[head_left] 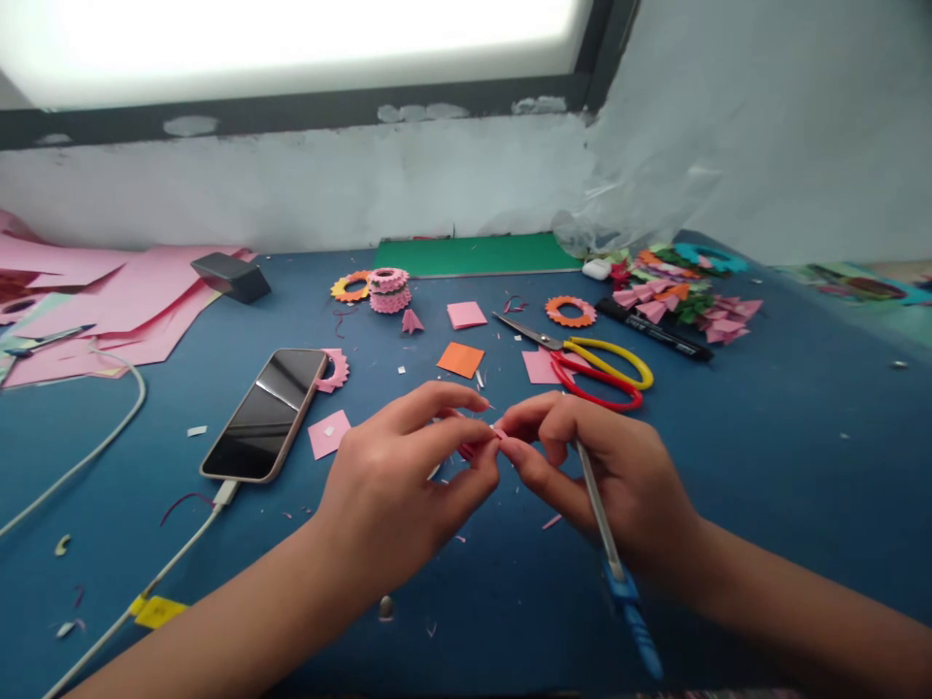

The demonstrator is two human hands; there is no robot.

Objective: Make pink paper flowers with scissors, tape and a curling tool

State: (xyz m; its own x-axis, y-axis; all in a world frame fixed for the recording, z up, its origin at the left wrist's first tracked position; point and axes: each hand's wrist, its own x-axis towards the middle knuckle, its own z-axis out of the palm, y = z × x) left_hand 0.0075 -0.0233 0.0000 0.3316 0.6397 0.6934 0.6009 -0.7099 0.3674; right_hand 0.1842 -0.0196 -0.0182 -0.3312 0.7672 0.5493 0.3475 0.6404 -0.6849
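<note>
I can read no text, number or brand from here. On the black cylindrical marker pen [655, 331], toward the far right of the blue counter [801, 466], I make out small pale print, too blurred to spell out. The yellow flag-shaped tag [160, 612] on the white cable [100, 639], near left, bears faint marks I can't decipher.

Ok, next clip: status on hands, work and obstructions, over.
Left hand and right hand: fingertips pinching small pink paper piece. Right also holds blue-handled tool. Red-and-yellow-handled scissors beyond right hand, not between hands.
</note>
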